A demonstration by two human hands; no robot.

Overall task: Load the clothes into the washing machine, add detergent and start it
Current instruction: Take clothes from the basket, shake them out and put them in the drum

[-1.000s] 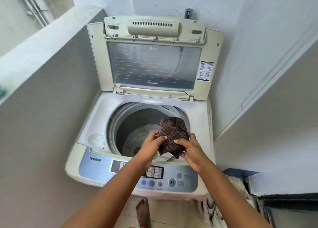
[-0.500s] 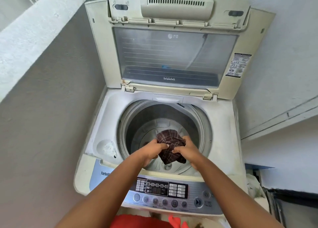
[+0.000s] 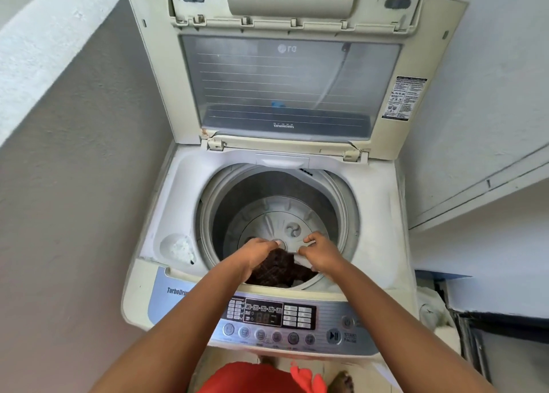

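The top-loading washing machine [image 3: 374, 214] stands with its lid [image 3: 285, 75] raised and its steel drum [image 3: 279, 202] showing. A dark brown checked cloth [image 3: 280, 269] hangs low at the near side of the drum, just inside the rim. My left hand [image 3: 257, 251] grips its left top edge, thumb on top. My right hand [image 3: 320, 251] pinches the right top edge, where a white part of the fabric shows. The cloth's lower end is hidden by the front rim. No detergent container is in view.
The control panel [image 3: 276, 318] with its buttons and a start/pause key [image 3: 334, 336] runs along the front. A round recess [image 3: 178, 248] sits at the tub's left corner. Grey walls close in left and right. Red fabric [image 3: 261, 377] and a bare foot [image 3: 341, 382] show below.
Both hands have lowered the cloth from above the rim down into the drum's near side. The camera has come closer and tilted down over the machine.
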